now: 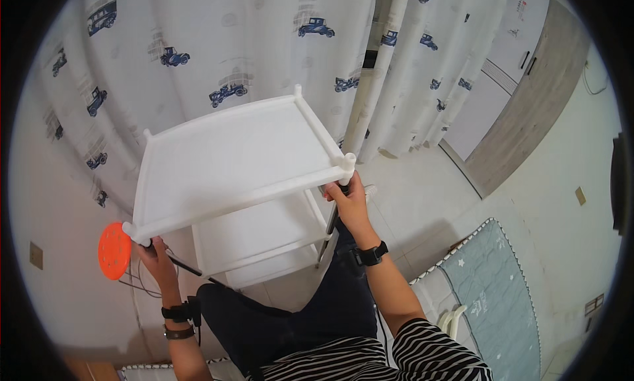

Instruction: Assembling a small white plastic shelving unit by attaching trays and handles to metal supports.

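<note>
Before me stands a white tiered shelf rack with dark poles, its top tier tilted and its lower tiers showing underneath. My left hand is closed round the pole just beneath the near left corner of the top tier. At the near right corner, my right hand grips the dark pole below the white corner joint. The fingers of both hands are partly hidden behind the pole and rim. Nothing lies on the top tier.
An orange round stool is to the left of the rack. White curtains with blue car prints hang behind it. At the right are a bed with a grey-green mat and a wardrobe. Pale floor tiles show between them.
</note>
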Tool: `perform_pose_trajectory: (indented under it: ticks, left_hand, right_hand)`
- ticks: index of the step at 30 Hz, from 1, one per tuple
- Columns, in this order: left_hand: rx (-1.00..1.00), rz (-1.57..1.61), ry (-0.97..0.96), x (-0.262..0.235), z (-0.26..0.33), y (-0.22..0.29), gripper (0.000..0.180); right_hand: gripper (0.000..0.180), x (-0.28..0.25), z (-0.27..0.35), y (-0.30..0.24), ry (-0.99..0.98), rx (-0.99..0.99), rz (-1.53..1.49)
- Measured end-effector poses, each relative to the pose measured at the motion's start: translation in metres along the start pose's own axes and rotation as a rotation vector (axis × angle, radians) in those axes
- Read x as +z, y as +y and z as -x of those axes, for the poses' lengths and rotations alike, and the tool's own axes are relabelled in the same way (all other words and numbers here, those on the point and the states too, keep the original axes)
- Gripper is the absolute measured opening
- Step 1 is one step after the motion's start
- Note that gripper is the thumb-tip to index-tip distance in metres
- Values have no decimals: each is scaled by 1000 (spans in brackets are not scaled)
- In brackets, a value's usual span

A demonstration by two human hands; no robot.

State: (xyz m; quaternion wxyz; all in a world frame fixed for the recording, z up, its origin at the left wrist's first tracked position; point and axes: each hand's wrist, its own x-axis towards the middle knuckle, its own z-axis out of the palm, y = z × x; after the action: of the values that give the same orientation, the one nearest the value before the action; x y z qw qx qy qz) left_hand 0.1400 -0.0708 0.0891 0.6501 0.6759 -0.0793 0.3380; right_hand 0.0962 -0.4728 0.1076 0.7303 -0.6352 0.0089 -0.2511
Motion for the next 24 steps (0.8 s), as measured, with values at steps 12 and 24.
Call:
perform_pose_trajectory:
  ticks: [12, 24]
  left_hand:
    - [-8, -115, 127, 6, 2, -8, 26]
    - [-31, -135, 156, -1, 3, -15, 37]
  right_hand:
    - [27, 9, -2, 19, 198, -113, 212]
    - [22, 15, 5, 21, 276, -145, 251]
